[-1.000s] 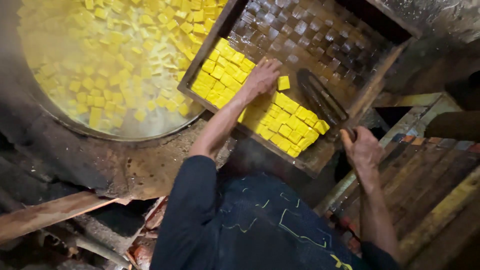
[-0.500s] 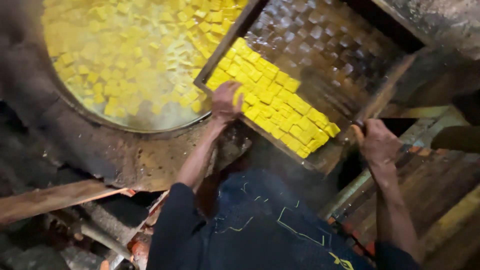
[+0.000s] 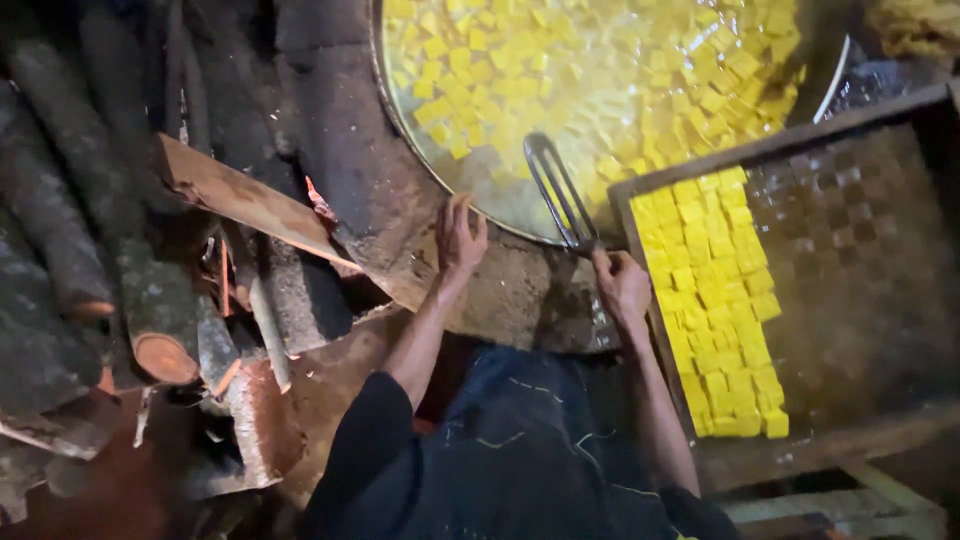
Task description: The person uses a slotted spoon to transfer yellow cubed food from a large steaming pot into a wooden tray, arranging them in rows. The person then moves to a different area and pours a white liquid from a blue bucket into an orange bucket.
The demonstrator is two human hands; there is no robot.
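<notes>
A flat metal spatula (image 3: 560, 190) is gripped by the closed right hand (image 3: 620, 285), its blade held over the wok (image 3: 420, 160) of yellow cubes (image 3: 600, 70); the left hand (image 3: 460, 235), fingers loosely open, is rested on the wok's rim; more cubes are lined in the wooden tray (image 3: 800, 140) alongside.

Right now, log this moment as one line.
left hand: at pan rim, nothing visibly held | right hand: gripping metal tool over pan | yellow cubes: rows in wooden tray | firewood: left

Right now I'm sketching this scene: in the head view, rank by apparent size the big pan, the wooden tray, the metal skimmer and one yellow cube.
1. big pan, partly cropped
2. wooden tray, also cropped, so unsure against the pan
3. metal skimmer
4. yellow cube
</notes>
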